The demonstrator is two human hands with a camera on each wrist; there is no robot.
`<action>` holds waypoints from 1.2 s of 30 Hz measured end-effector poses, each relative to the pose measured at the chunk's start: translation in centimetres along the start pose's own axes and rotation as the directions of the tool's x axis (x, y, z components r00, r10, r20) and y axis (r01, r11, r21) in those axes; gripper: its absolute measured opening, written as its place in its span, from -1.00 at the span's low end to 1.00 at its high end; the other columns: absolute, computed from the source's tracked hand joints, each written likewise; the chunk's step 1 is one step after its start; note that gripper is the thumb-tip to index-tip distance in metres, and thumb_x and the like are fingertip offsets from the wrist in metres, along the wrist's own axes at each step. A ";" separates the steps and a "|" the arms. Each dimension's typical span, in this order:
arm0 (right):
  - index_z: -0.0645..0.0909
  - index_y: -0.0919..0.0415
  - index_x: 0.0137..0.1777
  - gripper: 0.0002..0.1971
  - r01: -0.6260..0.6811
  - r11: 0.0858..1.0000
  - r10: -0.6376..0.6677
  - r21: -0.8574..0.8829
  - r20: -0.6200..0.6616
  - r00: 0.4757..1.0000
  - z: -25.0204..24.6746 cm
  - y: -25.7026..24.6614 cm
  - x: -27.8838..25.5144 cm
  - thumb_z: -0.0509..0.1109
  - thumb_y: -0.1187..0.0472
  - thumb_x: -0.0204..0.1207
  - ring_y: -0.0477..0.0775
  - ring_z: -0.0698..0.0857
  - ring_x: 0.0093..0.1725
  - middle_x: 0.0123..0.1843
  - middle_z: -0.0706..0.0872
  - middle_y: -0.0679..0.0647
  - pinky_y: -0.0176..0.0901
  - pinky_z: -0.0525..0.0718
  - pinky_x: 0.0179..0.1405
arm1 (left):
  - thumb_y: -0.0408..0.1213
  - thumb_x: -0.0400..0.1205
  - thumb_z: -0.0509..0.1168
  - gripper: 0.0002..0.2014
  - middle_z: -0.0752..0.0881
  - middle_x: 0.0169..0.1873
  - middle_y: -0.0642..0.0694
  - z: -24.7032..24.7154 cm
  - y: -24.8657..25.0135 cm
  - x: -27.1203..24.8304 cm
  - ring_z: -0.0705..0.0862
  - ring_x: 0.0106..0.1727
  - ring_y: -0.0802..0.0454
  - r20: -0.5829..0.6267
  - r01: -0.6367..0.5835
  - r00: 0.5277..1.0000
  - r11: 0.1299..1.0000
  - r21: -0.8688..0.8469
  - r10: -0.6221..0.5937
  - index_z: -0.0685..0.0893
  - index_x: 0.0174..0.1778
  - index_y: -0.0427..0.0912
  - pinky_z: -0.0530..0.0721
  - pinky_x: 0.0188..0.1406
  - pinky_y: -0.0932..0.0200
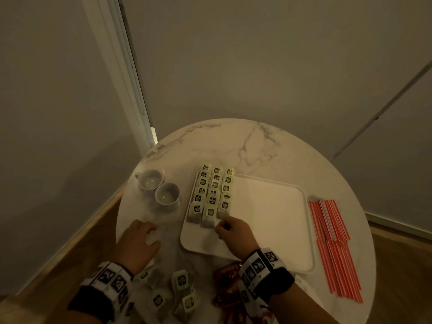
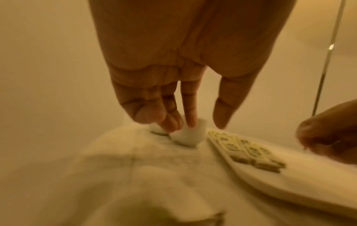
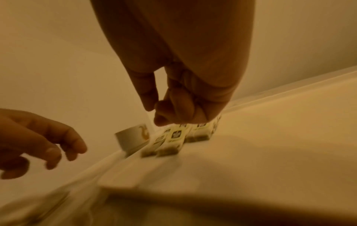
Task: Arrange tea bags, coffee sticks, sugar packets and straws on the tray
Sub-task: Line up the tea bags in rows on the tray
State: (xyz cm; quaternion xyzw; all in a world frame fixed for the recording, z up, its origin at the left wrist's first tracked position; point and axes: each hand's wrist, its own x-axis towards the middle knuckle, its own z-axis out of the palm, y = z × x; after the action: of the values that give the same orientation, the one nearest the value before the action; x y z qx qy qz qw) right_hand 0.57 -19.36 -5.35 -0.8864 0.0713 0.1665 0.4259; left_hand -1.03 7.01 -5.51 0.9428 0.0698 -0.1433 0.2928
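A white tray [image 1: 268, 218] lies on the round marble table [image 1: 257, 146]. Three rows of green-tagged tea bags [image 1: 211, 195] fill its left side, also seen in the wrist views [image 2: 249, 151] [image 3: 173, 137]. My right hand [image 1: 221, 226] hovers at the near end of the rows, its fingers curled with thumb against forefinger [image 3: 154, 116]; nothing shows between them. My left hand [image 1: 152, 232] hangs left of the tray, fingers straight and holding nothing [image 2: 197, 126], over a pale packet [image 1: 153, 239]. Loose tea bags [image 1: 180, 288], red coffee sticks [image 1: 228, 286] and red-and-white straws [image 1: 334, 249] lie on the table.
Two white cups [image 1: 149, 181] [image 1: 167, 195] stand left of the tray, just beyond my left hand. The straws lie close to the table's right edge. Walls enclose the table at the back and left. The tray's right part is bare.
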 end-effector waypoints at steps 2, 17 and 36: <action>0.65 0.12 -0.15 -0.87 0.003 1.000 -0.002 -0.004 0.061 0.998 0.8 0.3 -1.1 0.36 0.11 0.57 0.01 0.69 -0.14 -0.15 0.75 0.06 -0.20 0.63 -0.08 | 0.01 0.47 0.45 -0.44 0.48 0.27 -0.13 -0.1 -1.5 -0.6 0.57 0.28 -0.17 0.091 0.066 0.993 0.988 0.139 -0.079 0.52 0.38 -0.03 0.54 0.26 0.04; 0.63 0.02 -0.05 -0.95 0.100 0.993 -0.085 -0.065 0.209 0.974 0.4 0.2 -4.5 0.35 0.11 0.58 -0.06 0.62 -0.05 -0.05 0.67 -0.04 -0.25 0.57 -0.02 | -0.27 0.53 0.36 -0.92 0.67 -0.16 -0.06 0.3 1.1 -2.2 0.65 -0.18 0.03 0.029 0.060 0.998 0.992 0.111 -0.063 0.61 -0.25 -0.05 0.45 -0.40 0.30; 0.59 0.33 0.14 -0.68 -0.203 0.679 -0.173 0.705 0.423 0.889 -3.4 -2.5 -5.5 0.27 0.32 0.38 0.04 0.57 -0.42 -0.21 0.66 0.20 -0.21 0.44 -0.50 | -0.41 0.45 0.50 -0.72 0.42 0.20 0.10 -0.4 11.0 -4.1 0.54 0.08 0.14 -0.150 -0.706 0.707 0.676 -0.211 0.691 0.72 -0.11 0.10 0.58 -0.03 0.40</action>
State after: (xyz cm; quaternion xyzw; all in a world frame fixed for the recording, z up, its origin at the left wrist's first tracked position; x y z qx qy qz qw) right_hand -3.06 -20.53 0.39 -0.5748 0.0373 0.3308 0.7475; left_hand -2.47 -2.02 1.93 0.8561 -0.2691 0.0169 0.4408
